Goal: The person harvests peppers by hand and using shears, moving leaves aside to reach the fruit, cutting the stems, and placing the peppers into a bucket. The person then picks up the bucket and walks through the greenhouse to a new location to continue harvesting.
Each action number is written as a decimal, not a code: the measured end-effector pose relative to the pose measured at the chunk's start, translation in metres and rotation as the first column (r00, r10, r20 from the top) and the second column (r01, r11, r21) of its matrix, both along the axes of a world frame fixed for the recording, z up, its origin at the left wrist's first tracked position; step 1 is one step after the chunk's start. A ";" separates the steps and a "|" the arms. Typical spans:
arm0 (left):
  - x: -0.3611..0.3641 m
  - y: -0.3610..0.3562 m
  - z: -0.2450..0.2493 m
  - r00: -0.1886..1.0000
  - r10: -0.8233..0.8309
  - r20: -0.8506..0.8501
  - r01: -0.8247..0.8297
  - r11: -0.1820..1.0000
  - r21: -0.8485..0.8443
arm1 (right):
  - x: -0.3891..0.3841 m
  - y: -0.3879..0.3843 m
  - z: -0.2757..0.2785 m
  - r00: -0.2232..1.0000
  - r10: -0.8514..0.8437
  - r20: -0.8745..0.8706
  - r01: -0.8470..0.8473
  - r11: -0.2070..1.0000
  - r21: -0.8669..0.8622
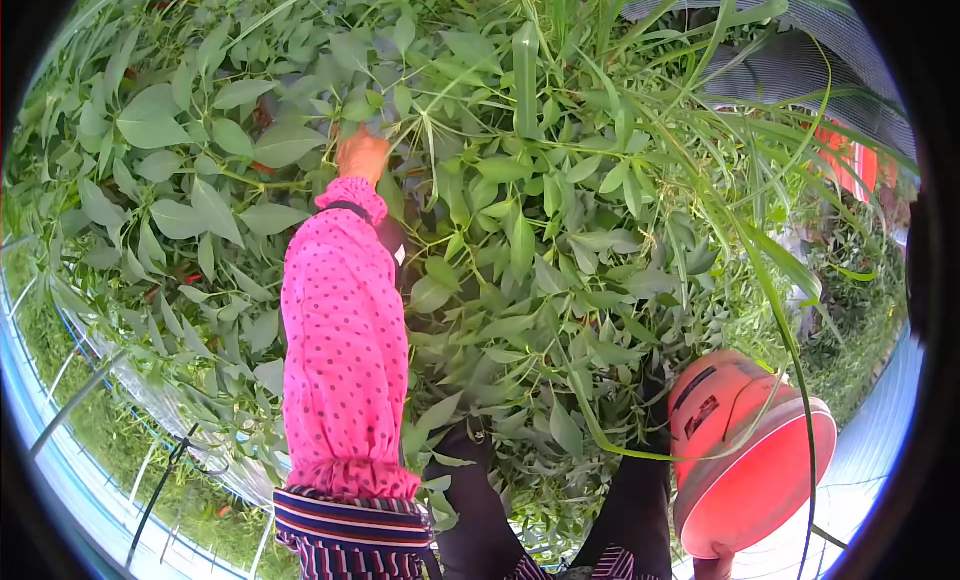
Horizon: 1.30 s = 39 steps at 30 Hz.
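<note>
My left hand, at the end of a pink dotted sleeve, reaches in among the leafy green plants. Leaves cover its fingertips, so what it touches is hidden. Small red fruits, perhaps peppers, show between the leaves, one red fruit low on the left. At lower right, a red bucket is tilted with its mouth toward me. Part of my right hand appears closed at the bucket's rim, mostly cut off by the frame edge.
Long grass blades arch across the right side and over the bucket. Dark mesh sheeting lies at upper right, near another red container. My dark-clad legs stand against the plants. Thin poles are at lower left.
</note>
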<state>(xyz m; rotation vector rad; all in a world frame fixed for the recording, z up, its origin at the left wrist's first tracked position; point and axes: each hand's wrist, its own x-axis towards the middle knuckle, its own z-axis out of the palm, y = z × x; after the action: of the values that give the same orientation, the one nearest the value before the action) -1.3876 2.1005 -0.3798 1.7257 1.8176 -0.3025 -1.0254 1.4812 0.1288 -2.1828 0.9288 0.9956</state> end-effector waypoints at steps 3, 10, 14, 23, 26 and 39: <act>-0.020 0.004 -0.024 0.980 -0.190 -0.054 0.191 0.981 0.023 | -0.008 0.023 -0.004 1.000 0.013 -0.017 -0.012 1.000 0.022; 0.000 0.003 0.042 0.391 0.774 0.498 -0.606 0.624 -0.494 | 0.001 -0.002 -0.020 0.999 0.049 -0.001 -0.048 0.971 0.233; -0.012 0.003 0.032 0.173 0.838 0.517 -0.701 0.474 -0.533 | 0.020 -0.029 -0.025 0.993 -0.012 -0.118 0.040 0.971 0.237; -0.030 0.009 0.008 0.008 0.812 0.584 -0.607 0.468 -0.642 | 0.061 -0.198 -0.039 0.752 -0.647 -0.127 0.619 0.626 0.475; -0.027 0.013 0.006 -0.012 0.818 0.576 -0.554 0.474 -0.684 | 0.001 -0.029 -0.033 0.999 0.039 -0.028 -0.030 0.961 0.274; -0.013 0.037 -0.003 -0.118 0.830 0.545 -0.296 0.494 -0.817 | -0.005 -0.033 -0.040 0.998 -0.011 -0.054 0.026 0.959 0.282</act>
<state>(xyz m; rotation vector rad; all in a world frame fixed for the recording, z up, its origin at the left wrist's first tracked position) -1.4009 2.1378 -0.3831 0.2114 1.1070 0.6453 -1.0303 1.4479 0.0886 -1.9151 0.7752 1.1080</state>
